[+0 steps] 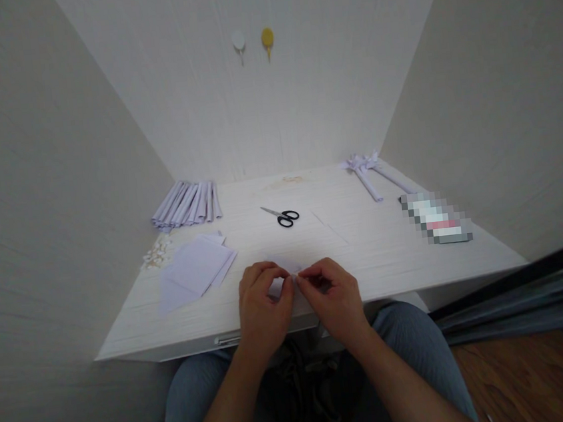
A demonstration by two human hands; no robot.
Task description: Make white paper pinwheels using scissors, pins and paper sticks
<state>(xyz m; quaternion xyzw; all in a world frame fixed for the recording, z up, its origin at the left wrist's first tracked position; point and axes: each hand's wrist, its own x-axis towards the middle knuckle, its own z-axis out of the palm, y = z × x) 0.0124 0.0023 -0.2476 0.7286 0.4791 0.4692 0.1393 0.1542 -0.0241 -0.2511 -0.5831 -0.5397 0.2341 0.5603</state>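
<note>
My left hand (262, 305) and my right hand (331, 293) meet at the front edge of a white desk (367, 256). Both pinch a small piece of pale lilac paper (283, 268) between thumbs and fingertips. The paper lies partly on the desk, and much of it is hidden behind my fingers. To the left of my hands lies a loose stack of lilac paper sheets (194, 268).
Black-handled scissors (282, 215) lie mid-desk. A row of folded lilac paper strips (186, 205) sits at the back left, tied paper rolls (372, 173) at the back right. Small white bits (156, 256) lie at the left edge. A blurred flat object (436, 218) rests right. Walls enclose three sides.
</note>
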